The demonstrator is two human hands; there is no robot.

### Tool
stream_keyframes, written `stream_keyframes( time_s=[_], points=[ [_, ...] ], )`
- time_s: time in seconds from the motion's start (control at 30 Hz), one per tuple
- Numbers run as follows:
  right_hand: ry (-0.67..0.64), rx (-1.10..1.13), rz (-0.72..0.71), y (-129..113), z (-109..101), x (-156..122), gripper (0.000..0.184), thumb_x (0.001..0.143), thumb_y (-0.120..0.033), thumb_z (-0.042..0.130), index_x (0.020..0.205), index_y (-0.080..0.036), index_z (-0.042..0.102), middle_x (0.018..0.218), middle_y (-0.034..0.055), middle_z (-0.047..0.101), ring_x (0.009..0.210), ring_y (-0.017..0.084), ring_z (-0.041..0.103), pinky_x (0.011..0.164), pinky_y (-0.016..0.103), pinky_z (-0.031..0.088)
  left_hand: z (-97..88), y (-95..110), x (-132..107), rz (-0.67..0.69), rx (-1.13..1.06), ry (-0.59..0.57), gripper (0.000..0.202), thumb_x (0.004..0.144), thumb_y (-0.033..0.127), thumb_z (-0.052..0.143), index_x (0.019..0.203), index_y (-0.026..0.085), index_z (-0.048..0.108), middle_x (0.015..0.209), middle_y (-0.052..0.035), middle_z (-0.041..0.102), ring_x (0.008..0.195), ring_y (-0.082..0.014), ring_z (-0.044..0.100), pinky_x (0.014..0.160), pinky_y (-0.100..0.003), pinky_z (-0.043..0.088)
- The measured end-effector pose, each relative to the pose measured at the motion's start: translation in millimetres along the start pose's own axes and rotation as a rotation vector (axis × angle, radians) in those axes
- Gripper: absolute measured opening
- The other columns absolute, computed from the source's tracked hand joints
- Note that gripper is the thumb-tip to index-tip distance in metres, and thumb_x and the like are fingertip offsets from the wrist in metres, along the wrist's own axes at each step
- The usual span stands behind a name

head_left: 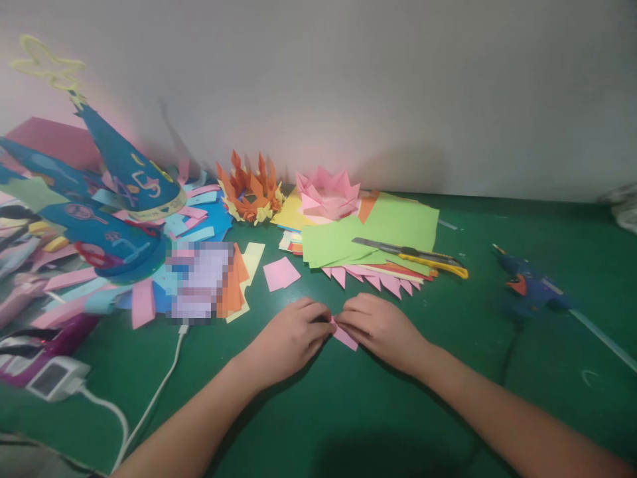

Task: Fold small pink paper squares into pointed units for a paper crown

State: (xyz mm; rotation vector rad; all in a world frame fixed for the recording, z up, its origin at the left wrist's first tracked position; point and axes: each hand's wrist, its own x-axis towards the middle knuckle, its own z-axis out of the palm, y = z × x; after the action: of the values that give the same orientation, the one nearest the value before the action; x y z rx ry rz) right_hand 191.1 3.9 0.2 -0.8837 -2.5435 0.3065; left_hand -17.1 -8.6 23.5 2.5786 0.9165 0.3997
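Between my two hands a small piece of pink paper [347, 338] is pinched just above the green table; part of it is covered by my fingers. My left hand [298, 332] grips its left side with closed fingertips. From the other side, my right hand [381, 328] has its fingers closed on the same paper. Loose pink paper squares [281, 273] lie just beyond my left hand. Past my right hand, folded pink paper points [388, 282] stick out from under green paper sheets [398, 222]. A yellow utility knife [438, 260] rests on those sheets.
Blue paper cone hats [137, 176], an orange paper crown [251, 192] and a pink paper crown [328, 192] stand toward the wall. Orange paper strips [231, 289] lie left. A blue glue gun [535, 289] lies right. A white cable [169, 378] crosses the table at left.
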Motion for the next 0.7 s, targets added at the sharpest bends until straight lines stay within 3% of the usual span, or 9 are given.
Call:
stream_keyframes(
  time_s=[0.3, 0.7],
  points=[
    [-0.063, -0.182, -0.148, -0.3, -3.3, -2.0, 0.027, 0.093, -0.014, 0.039, 0.080, -0.012, 0.062, 0.072, 0.0057, 0.055, 0.066, 0.017, 0.043, 0.058, 0.029, 0.033, 0.5, 1.1, 0.4, 0.006, -0.002, 0.015, 0.026, 0.093, 0.016, 0.039, 0.102, 0.017, 0.063, 0.103, -0.0091, 0.058, 0.094, -0.0182, 0.052, 0.082, -0.032, 0.046],
    [-0.071, -0.204, -0.193, 0.3, -5.2, -0.6, 0.029, 0.093, -0.011, 0.036, 0.080, -0.012, 0.061, 0.073, 0.0067, 0.055, 0.068, 0.017, 0.043, 0.058, 0.029, 0.034, -0.9, 2.5, 0.2, -0.006, -0.036, -0.003, 0.027, 0.094, 0.016, 0.039, 0.104, 0.016, 0.063, 0.104, -0.0090, 0.060, 0.094, -0.0187, 0.051, 0.083, -0.033, 0.046]
  ],
)
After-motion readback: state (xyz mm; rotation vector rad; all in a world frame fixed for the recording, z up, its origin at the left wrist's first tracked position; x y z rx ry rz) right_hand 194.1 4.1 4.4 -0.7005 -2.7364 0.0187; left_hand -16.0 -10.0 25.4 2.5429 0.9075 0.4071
